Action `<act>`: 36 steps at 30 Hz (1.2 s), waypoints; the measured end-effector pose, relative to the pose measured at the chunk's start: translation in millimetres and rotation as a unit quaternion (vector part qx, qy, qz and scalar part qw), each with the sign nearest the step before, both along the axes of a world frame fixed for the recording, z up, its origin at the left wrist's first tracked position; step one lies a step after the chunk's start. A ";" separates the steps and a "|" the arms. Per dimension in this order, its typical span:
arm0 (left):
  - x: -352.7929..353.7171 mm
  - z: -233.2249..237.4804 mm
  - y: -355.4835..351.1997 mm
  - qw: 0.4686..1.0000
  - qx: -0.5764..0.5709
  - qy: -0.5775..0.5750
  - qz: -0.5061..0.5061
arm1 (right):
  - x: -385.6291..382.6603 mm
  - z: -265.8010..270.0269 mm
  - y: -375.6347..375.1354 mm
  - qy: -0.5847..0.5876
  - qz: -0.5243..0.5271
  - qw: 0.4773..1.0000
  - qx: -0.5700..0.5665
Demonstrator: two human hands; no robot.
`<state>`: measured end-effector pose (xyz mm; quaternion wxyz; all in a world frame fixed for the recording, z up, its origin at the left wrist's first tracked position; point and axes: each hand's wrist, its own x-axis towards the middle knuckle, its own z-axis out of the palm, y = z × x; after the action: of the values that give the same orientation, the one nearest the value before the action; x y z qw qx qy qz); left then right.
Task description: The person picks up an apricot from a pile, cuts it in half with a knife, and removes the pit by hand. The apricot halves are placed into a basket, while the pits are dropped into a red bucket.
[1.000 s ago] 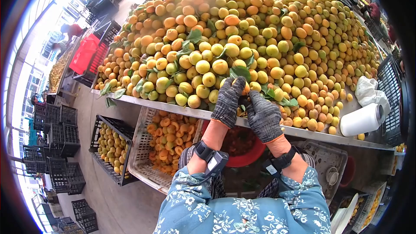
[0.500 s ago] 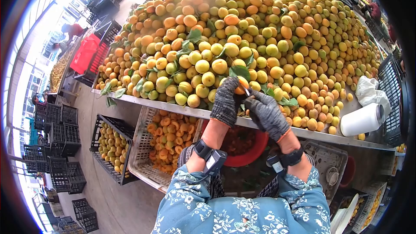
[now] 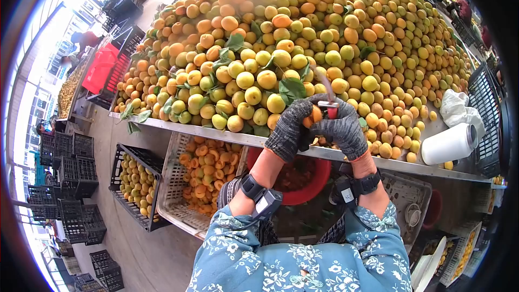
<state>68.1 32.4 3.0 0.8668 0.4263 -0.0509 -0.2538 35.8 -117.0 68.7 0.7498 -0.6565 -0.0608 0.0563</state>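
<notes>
1. Apricot point(image 3: 314, 115): in the left hand point(image 3: 292, 130), its orange side showing in the gap between the two gloves. The left fingers are curled closely around it.
2. The right hand point(image 3: 345, 130) is closed around a red-handled knife point(image 3: 332, 112); its blade points up and away from the hand and is blurred. Whether the right fingertips touch the fruit, I cannot tell.
3. Just beyond the left fingertips lies a green leaf point(image 3: 292, 87).
4. Under both hands runs the metal table edge point(image 3: 243, 139).
5. Below the hands and under that edge sits a red tub point(image 3: 320, 181); its dark contents are unclear.
6. Left of the left wrist, a white crate point(image 3: 186, 221) holds fruit halves; beside it, farther left, a black crate point(image 3: 145, 159) holds whole fruit.
7. Beyond both hands rises a broad fruit pile point(image 3: 332, 58) with leaves among it.
8. Well right of the right hand, a white jar point(image 3: 448, 145) lies tilted near a white bag point(image 3: 455, 108).
9. Far left of the hands stand stacked black crates point(image 3: 70, 165).
</notes>
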 end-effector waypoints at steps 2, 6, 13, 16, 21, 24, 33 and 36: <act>2.4 -7.4 -2.0 0.990 0.054 -0.129 0.017 | 5.5 -9.2 -2.5 -0.050 -0.011 0.998 -0.036; 10.7 -68.7 -12.6 0.947 0.149 -0.268 0.093 | -0.8 -8.6 7.1 0.002 -0.041 0.990 0.135; -10.2 4.6 1.9 0.951 -0.240 0.195 -0.015 | 4.9 -37.3 1.1 0.051 0.002 0.934 0.353; -6.0 -1.9 9.4 0.929 -0.285 0.237 -0.016 | 5.1 -40.5 -5.5 0.081 0.016 0.908 0.410; 1.1 16.1 20.1 0.941 -0.280 0.067 -0.176 | 6.8 -49.6 -22.8 0.104 0.004 0.898 0.428; -10.0 24.6 5.0 0.964 -0.179 0.192 0.030 | 0.2 -28.5 -11.5 0.044 -0.005 0.950 0.310; -19.7 24.6 10.1 0.979 -0.101 0.178 -0.024 | -6.1 2.1 -7.0 -0.026 -0.055 0.983 0.175; -22.6 3.3 -7.7 0.991 -0.066 0.110 0.034 | 4.6 -0.4 -17.2 -0.059 -0.097 0.945 0.308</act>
<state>45.6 24.7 6.3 0.9014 0.3393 0.0430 -0.2656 40.3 -134.2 68.3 0.9123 -0.3984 -0.0558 -0.0771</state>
